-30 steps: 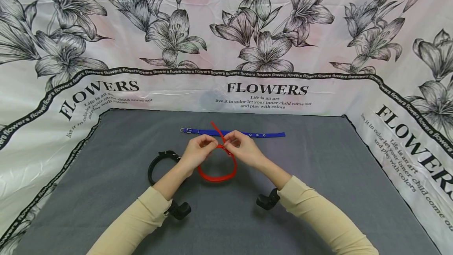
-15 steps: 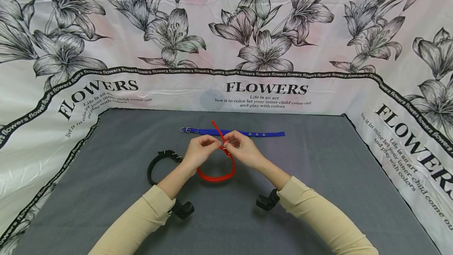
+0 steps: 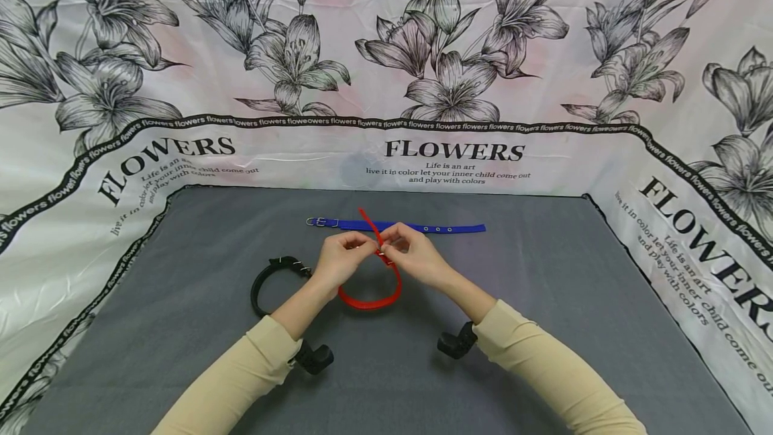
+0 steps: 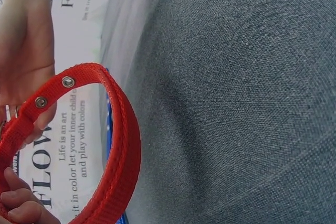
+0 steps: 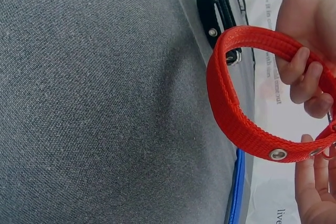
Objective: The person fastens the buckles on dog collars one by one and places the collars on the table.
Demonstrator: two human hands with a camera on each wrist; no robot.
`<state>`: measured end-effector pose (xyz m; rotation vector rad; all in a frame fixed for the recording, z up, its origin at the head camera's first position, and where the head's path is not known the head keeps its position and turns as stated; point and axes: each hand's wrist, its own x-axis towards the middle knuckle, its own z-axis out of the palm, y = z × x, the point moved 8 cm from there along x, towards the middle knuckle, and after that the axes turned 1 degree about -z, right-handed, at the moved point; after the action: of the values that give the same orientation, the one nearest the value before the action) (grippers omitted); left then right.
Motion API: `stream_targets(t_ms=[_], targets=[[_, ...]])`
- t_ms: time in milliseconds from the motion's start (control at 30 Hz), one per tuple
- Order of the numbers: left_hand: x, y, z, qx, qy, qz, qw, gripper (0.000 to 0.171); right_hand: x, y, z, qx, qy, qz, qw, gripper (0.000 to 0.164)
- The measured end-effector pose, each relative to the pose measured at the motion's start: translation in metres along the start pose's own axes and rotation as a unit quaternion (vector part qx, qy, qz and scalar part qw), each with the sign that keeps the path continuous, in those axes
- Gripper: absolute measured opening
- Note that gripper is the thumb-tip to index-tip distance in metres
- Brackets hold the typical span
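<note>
A red collar (image 3: 370,304), bent into a loop, is held up above the grey cloth between both hands. My left hand (image 3: 341,260) grips its band close to the buckle, fingers curled round the strap in the right wrist view. My right hand (image 3: 418,255) pinches the strap at the buckle from the other side. The collar's loose end (image 3: 368,220) sticks up past the fingertips. Metal eyelets (image 4: 67,82) show along the band in the left wrist view. Fingers largely hide the buckle, so how far the strap passes through it I cannot tell.
A blue collar (image 3: 453,229) lies flat and straight behind the hands. Beside my left wrist stands a black collar (image 3: 258,287) closed in a loop, partly hidden by the forearm. A flower-printed white cloth (image 3: 459,173) borders the grey surface (image 3: 543,274).
My left hand has shifted slightly right, closer to the right hand, and the red loop has moved a little left. The right hand keeps its place.
</note>
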<state>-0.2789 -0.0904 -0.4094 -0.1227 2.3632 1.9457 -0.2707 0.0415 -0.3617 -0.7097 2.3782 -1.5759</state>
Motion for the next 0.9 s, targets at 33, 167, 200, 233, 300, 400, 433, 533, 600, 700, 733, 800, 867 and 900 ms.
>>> stream_targets(t_ms=[33,167,200,233,300,400,433,533,600,700,733,800,867,900], targets=[[0.0,0.0,0.0,-0.001,0.001,0.0,1.0,0.013,0.0,0.0,0.0,0.0,-0.001,0.001,1.0,0.017],[-0.001,0.0,0.0,0.0,0.001,0.001,1.0,0.013,0.001,0.002,0.0,-0.002,-0.003,0.012,1.0,0.016],[-0.001,0.001,0.0,0.0,-0.001,0.003,1.0,0.014,0.001,0.002,0.0,-0.001,-0.003,0.014,1.0,0.016],[-0.001,0.001,0.0,-0.001,-0.005,0.005,1.0,0.014,0.002,0.006,0.0,-0.001,-0.003,0.015,1.0,0.016],[-0.001,0.001,0.0,-0.004,-0.014,0.008,0.9999,0.016,0.005,0.015,0.0,0.003,0.001,0.017,1.0,0.017],[-0.001,0.001,-0.001,-0.011,-0.033,0.013,0.9993,0.021,0.009,0.027,-0.002,0.009,0.012,0.017,1.0,0.018],[-0.001,0.0,-0.001,-0.013,-0.039,0.014,0.9991,0.023,0.01,0.031,-0.004,0.009,0.017,0.018,1.0,0.018],[-0.001,-0.001,-0.002,-0.015,-0.057,0.011,0.9982,0.03,0.01,0.034,-0.008,0.004,0.036,0.011,0.999,0.017],[-0.001,-0.003,-0.003,-0.017,-0.066,0.006,0.9977,0.033,0.01,0.036,-0.011,0.007,0.049,0.007,0.999,0.017],[0.0,-0.006,-0.003,-0.014,-0.07,0.0,0.9974,0.034,0.01,0.037,-0.014,0.014,0.061,0.003,0.998,0.02],[0.0,-0.008,-0.003,-0.016,-0.069,-0.002,0.9975,0.032,0.01,0.038,-0.014,0.018,0.061,0.004,0.998,0.02],[0.0,-0.009,-0.004,-0.019,-0.065,-0.005,0.9977,0.029,0.01,0.037,-0.015,0.025,0.059,0.009,0.998,0.021],[0.0,-0.009,-0.004,-0.019,-0.06,-0.004,0.998,0.027,0.009,0.033,-0.014,0.03,0.051,0.01,0.998,0.022],[0.0,-0.01,-0.004,-0.019,-0.057,-0.005,0.9982,0.025,0.007,0.029,-0.014,0.032,0.047,0.009,0.998,0.023]])
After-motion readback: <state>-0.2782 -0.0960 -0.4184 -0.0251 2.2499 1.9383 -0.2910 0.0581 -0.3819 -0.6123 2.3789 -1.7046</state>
